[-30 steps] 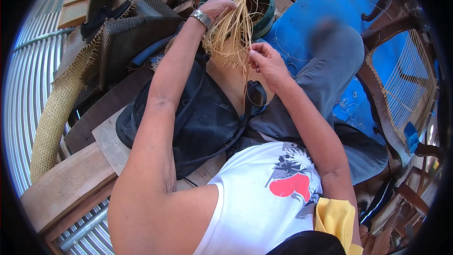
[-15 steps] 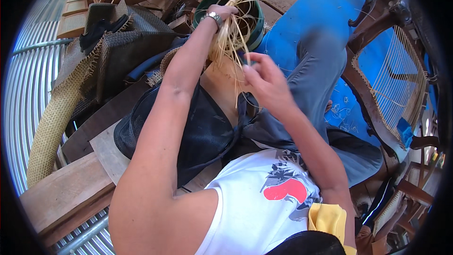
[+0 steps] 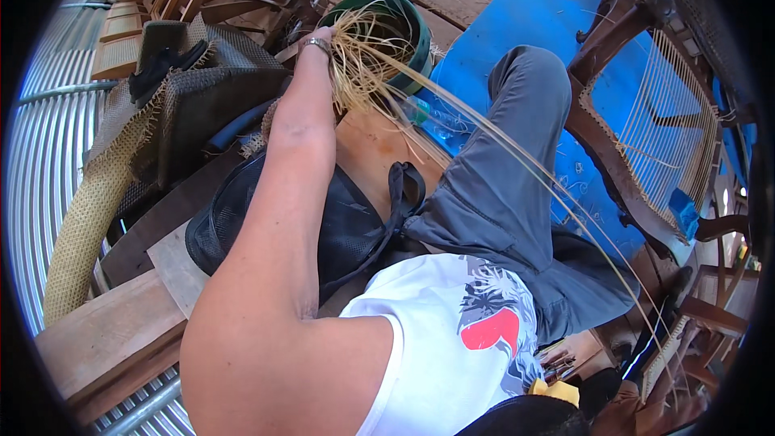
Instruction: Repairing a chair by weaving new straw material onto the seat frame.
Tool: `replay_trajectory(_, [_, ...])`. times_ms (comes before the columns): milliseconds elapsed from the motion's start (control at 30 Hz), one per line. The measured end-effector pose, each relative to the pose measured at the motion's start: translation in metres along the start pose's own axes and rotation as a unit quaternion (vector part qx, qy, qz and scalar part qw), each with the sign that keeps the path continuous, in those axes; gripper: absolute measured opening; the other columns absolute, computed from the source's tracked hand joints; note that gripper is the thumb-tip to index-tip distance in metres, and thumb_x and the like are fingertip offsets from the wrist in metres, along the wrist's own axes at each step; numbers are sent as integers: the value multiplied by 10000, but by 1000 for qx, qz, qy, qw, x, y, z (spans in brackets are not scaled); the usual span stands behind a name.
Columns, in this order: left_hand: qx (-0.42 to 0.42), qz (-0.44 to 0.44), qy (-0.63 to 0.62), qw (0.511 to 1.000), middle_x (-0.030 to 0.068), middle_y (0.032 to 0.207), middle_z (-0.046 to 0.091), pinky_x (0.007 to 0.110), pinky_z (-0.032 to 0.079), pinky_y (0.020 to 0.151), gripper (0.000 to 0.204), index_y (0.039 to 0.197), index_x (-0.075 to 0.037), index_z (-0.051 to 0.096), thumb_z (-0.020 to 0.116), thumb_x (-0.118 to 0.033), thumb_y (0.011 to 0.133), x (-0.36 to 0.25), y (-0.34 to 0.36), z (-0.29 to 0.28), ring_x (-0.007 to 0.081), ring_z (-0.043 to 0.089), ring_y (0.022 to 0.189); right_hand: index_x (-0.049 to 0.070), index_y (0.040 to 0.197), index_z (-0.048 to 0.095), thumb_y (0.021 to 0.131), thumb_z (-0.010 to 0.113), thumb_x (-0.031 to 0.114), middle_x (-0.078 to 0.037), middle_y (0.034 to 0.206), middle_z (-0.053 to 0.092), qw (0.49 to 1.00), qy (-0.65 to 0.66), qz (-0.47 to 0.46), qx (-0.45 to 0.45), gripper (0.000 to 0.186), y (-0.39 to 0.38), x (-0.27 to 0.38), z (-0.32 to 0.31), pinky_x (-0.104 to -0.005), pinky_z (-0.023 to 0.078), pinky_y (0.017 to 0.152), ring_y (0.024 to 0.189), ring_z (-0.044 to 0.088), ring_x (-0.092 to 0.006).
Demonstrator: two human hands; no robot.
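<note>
My left hand (image 3: 323,35) is closed around a bundle of pale cane strands (image 3: 355,73), at the near left side of a green bucket (image 3: 422,36). The loose ends fan out over the bucket's mouth and hang down its near side. A few long strands (image 3: 517,149) run from the bundle across my raised knee to the lower right. They look stretched out, and their far ends thin out near the right edge. My right hand is out of the picture.
A wooden chair frame (image 3: 601,145) strung with cane lines stands at the right on a blue mat (image 3: 484,40). Rolled woven cane webbing (image 3: 85,226) leans at the left. A black mesh bag (image 3: 347,226) lies by my lap, and a clear bottle (image 3: 420,111) is beside the bucket.
My right hand has left the picture, and long strands now stretch toward the lower right. My left hand has shifted left with the bundle.
</note>
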State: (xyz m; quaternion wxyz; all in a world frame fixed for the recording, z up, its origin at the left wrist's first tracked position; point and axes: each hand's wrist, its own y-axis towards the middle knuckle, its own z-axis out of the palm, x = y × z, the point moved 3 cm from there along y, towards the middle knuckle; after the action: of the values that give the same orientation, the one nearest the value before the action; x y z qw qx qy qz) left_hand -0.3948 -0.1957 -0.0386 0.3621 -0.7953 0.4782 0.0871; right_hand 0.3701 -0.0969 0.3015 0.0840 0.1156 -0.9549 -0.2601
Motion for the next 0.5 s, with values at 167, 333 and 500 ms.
replay_trajectory(167, [-59,4,-24,998,213,1466,402,342,362,1086,1070,1425,97,329,837,-459,664,6,28,-26,236,511,1232,19,1048,690,955,597,246,-143,1027,660,997,43,15,68,262,-6,-21,2,-313,453,775,899,581,-237])
replay_trajectory(333, [-37,190,228,954,181,1342,568,371,476,985,910,1283,36,569,809,-577,656,-8,80,-45,274,575,1208,14,1166,619,967,566,263,-152,1144,617,986,82,38,141,323,-4,-63,32,-334,415,890,1015,561,-254])
replay_trajectory(500, [85,321,383,862,122,1192,656,378,511,888,774,1180,27,639,761,-589,728,-66,68,-93,212,638,1062,8,1284,549,979,534,280,-161,1260,573,963,144,42,225,408,25,-124,111,-355,378,1004,1132,542,-271])
